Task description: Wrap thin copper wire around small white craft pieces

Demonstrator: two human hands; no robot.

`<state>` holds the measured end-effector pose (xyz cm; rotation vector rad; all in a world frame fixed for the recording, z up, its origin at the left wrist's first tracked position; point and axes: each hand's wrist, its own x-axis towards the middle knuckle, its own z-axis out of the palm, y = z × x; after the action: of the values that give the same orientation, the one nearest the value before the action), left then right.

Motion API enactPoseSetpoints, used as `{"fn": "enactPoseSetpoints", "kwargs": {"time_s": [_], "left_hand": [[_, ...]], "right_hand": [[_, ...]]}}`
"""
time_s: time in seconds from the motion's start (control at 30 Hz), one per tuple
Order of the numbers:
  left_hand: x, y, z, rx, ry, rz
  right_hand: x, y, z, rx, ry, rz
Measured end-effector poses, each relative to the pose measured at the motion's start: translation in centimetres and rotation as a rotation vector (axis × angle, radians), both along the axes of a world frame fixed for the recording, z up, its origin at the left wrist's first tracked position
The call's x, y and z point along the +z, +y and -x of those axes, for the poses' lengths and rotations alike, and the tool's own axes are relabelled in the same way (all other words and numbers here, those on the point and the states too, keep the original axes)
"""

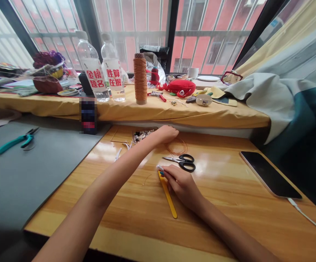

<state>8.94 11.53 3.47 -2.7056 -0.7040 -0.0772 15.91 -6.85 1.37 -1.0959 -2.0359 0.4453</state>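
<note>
My left hand (pixel 168 134) reaches to the far side of the wooden table, beside a box of mixed beads (pixel 143 135) and a coil of thin copper-coloured wire (pixel 184 147). Its fingers point away and are mostly hidden, so I cannot see what they touch. Closer to me, my right hand (pixel 182 183) is closed in a pinch at the upper end of a flat yellow stick (pixel 169 198). A small white piece and a bit of blue show at its fingertips. Black-handled scissors (pixel 186 162) lie just beyond the right hand.
Teal pliers (pixel 14 143) rest on a grey mat at left. A phone (pixel 269 174) with a white cable lies at right. On the cloth-covered ledge stand two bottles (pixel 94 72), a spool of orange-brown cord (pixel 140 80) and a red pouch (pixel 181 88). Small white scraps (pixel 118 154) lie near the beads.
</note>
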Motion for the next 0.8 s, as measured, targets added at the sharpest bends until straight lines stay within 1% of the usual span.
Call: {"fn": "enactPoseSetpoints", "kwargs": {"time_s": [0.1, 0.23, 0.47, 0.67, 0.73, 0.8], "left_hand": [[0.9, -0.3, 0.7, 0.035, -0.044, 0.021], [1.9, -0.6, 1.5, 0.046, -0.111, 0.051], [2.1, -0.9, 2.0, 0.054, -0.184, 0.087], [1.7, -0.3, 2.3, 0.078, -0.252, 0.211], [2.0, -0.3, 2.4, 0.099, -0.303, 0.239], [3.0, -0.7, 2.6, 0.100, -0.428, 0.251]], "right_hand": [[0.0, 0.1, 0.0, -0.003, 0.010, 0.004], [-0.1, 0.1, -0.1, -0.007, 0.017, 0.027], [-0.1, 0.2, -0.1, -0.019, 0.020, 0.054], [-0.1, 0.3, -0.1, -0.027, 0.059, 0.072], [0.1, 0.3, -0.2, -0.054, 0.102, 0.091], [0.2, 0.3, -0.3, -0.109, 0.161, 0.135]]}}
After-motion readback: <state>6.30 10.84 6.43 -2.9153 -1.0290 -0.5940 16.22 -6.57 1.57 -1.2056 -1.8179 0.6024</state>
